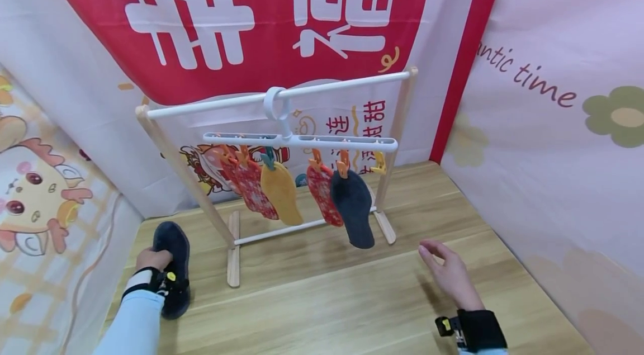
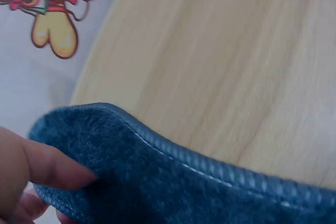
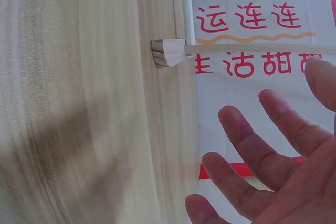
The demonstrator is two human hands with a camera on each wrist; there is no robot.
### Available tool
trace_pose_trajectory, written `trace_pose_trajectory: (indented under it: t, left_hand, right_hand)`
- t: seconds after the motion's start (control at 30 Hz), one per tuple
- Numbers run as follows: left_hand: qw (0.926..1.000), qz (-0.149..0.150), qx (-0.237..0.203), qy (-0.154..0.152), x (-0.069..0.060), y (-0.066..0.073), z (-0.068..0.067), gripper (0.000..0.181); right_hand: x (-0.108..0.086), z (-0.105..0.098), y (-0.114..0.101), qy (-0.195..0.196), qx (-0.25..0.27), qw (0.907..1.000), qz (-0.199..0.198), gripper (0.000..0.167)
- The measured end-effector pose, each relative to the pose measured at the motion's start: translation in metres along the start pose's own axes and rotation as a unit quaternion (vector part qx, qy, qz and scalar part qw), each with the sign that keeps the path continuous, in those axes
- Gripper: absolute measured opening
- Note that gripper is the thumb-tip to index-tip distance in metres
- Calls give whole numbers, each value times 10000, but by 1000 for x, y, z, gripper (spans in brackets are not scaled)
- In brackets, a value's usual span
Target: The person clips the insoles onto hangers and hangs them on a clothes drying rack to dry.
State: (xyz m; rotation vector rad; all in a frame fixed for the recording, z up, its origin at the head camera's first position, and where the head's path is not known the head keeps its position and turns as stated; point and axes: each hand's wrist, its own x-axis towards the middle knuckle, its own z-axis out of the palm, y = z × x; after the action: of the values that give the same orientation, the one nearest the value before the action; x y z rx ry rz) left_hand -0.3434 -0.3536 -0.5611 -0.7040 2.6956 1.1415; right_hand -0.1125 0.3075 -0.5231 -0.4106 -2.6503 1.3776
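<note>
At the left of the table, my left hand (image 1: 153, 259) grips a dark blue plush insole (image 1: 173, 240) by its edge. In the left wrist view, the thumb lies on its fuzzy face, and stitching runs along the insole's rim (image 2: 205, 166). My right hand (image 1: 449, 272) hovers over the table's right side, holding nothing. Its fingers (image 3: 252, 140) are spread and slightly bent in the right wrist view. Between the hands, a white clip hanger (image 1: 342, 143) carries red patterned insoles (image 1: 255, 190), a yellow insole (image 1: 279, 193) and a dark grey-blue insole (image 1: 352, 207).
The hanger hooks over the white top bar (image 1: 216, 104) of a wooden-legged rack (image 1: 188, 176). An unused yellow clip (image 1: 379, 162) hangs at its right end. Printed cloths (image 1: 543, 187) enclose the wooden table (image 1: 322, 299) at the back and sides.
</note>
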Motion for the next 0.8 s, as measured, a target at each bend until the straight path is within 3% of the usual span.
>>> trace_pose_trajectory:
  t: [0.13,0.27,0.37,0.5,0.63,0.8]
  left_hand:
    - [9971,-165,-746,44,-13,2,0,66]
    - [9903,-82,-1382,64,-24,2,0,71]
    - [9871,79,-1600,49,-34,2,-1,74]
    - [9829,127,-1816,292,-51,8,-3,72]
    - [9788,226,-1955,560,-76,20,-5,65]
    - [9707,720,-2211,600,-118,44,-3,53]
  right_hand:
    - [1,-2,-4,7,33,10000,-53,54]
    - [2,-5,-11,10,73,9999,-144,52]
    - [3,-8,-18,52,88,9996,-252,51]
    - [5,-14,-29,78,71,9990,-441,51]
    - [9,-20,-41,163,47,9972,-733,50]
    - [18,-26,-60,428,111,9908,-1282,43]
